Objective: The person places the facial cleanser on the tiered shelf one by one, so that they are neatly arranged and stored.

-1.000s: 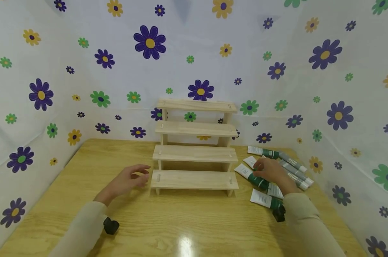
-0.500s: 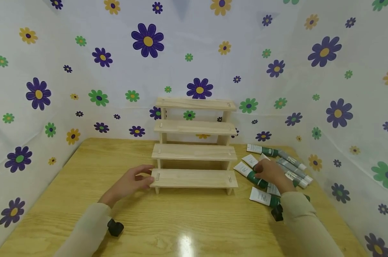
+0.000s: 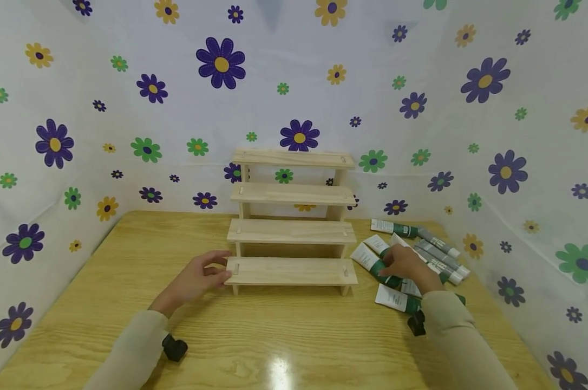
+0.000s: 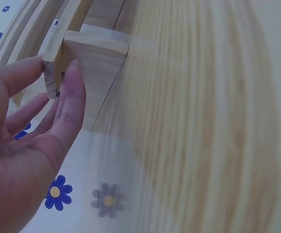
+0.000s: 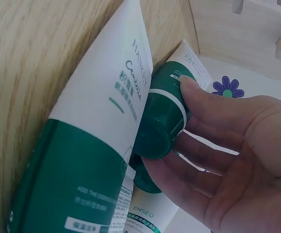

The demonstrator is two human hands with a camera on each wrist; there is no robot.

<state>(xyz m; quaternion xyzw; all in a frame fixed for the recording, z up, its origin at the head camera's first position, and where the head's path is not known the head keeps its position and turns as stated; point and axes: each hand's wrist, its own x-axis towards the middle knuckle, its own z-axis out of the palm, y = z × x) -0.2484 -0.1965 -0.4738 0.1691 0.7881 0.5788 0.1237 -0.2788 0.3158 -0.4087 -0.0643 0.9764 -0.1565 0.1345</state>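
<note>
A pale wooden four-step display rack [image 3: 290, 233] stands mid-table in the head view. At its left end, my left hand [image 3: 196, 279] pinches the lowest board [image 4: 67, 41] between thumb and fingers, as the left wrist view shows. To the rack's right lies a loose pile of squeeze tubes, some white and green, some grey. My right hand [image 3: 411, 266] is over this pile, pinching a green-and-white squeeze tube [image 5: 167, 109], thumb on its upper side and fingers at the other. Another green-and-white tube [image 5: 101, 97] lies close in front of the right wrist camera.
Grey tubes [image 3: 440, 257] lie beyond my right hand, and a white-and-green tube [image 3: 393, 227] is at the back of the pile. The wooden table [image 3: 274, 336] meets a white flowered cloth [image 3: 274, 97] at the back and both sides.
My left hand has moved right onto the end of the lowest board. My right hand has lowered into the pile and now pinches a tube. The view has shifted slightly.
</note>
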